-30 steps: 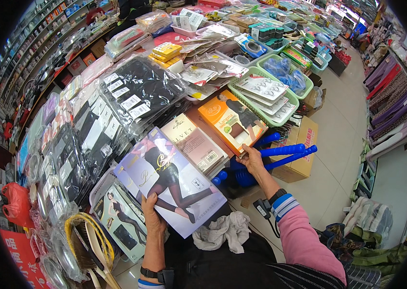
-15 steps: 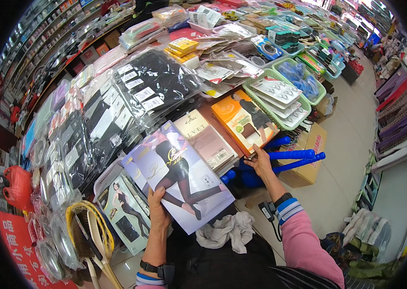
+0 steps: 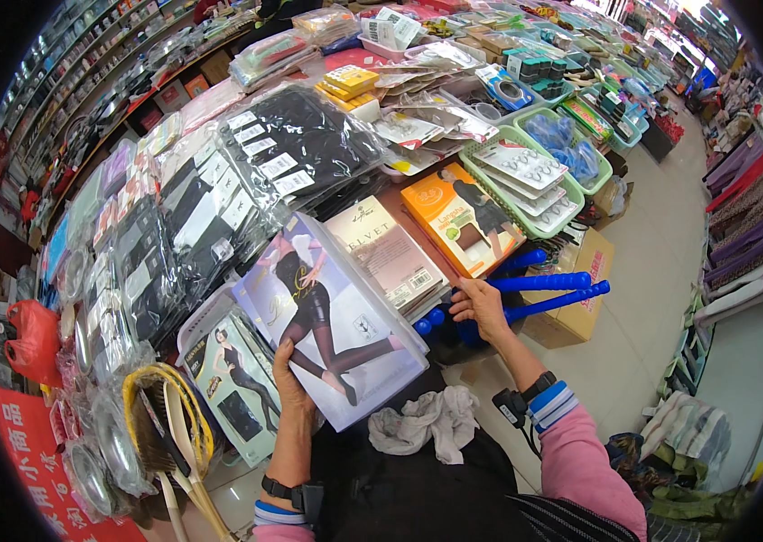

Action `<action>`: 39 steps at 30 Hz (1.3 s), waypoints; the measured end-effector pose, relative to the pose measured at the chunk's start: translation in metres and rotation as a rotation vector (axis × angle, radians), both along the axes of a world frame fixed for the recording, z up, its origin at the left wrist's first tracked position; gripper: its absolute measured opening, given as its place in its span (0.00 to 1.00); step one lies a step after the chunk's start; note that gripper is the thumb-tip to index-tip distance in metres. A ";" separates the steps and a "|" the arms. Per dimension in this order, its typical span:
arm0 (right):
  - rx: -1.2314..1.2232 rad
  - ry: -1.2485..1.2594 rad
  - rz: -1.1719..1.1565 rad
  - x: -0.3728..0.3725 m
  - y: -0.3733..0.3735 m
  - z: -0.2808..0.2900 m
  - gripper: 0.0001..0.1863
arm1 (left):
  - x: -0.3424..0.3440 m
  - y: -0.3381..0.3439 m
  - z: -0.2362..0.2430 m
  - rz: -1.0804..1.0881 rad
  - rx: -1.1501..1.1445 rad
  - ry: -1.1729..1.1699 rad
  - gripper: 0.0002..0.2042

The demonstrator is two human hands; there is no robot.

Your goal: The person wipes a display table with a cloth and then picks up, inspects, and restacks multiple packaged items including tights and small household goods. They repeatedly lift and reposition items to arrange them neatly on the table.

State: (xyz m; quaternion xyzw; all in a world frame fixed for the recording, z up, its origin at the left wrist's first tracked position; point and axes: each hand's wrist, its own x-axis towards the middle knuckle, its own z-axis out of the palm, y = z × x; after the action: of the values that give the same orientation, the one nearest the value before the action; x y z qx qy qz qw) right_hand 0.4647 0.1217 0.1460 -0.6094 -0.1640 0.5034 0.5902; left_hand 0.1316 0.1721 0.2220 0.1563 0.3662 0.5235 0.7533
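By the orange box (image 3: 461, 221), right hand (image 3: 483, 309) lower than before, grip unclear, left hand (image 3: 294, 387) pinching purple package (image 3: 323, 330)

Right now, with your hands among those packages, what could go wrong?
The purple package might slip or tilt: only the left hand holds it, near its lower left edge. If it did, it could land on the crumpled white cloth below. The right hand is close to the blue handles, so a sideways move might knock them.

Forearms (image 3: 292, 452) forward, apart; right fingers (image 3: 465, 307) curled.
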 end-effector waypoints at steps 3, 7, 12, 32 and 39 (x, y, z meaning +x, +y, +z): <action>0.051 -0.009 0.073 -0.012 0.010 0.011 0.17 | -0.003 -0.002 -0.008 0.035 -0.029 0.003 0.20; 0.019 -0.009 0.124 -0.022 0.015 0.017 0.18 | -0.005 0.002 -0.018 -0.046 0.075 -0.030 0.21; -0.014 -0.031 0.173 -0.022 0.015 0.015 0.18 | -0.005 0.002 -0.020 -0.039 0.105 0.027 0.23; -0.039 -0.035 0.190 -0.010 -0.023 0.007 0.13 | -0.003 0.000 -0.014 -0.053 0.102 0.024 0.26; 0.160 0.027 0.279 -0.035 -0.027 0.060 0.13 | -0.004 0.003 -0.019 -0.064 0.114 0.007 0.27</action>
State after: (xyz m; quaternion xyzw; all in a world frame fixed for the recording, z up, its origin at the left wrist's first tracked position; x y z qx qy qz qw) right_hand 0.4292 0.0947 0.2063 -0.5252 -0.2786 0.5738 0.5633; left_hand 0.1278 0.1748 0.2035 0.2123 0.3332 0.5187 0.7582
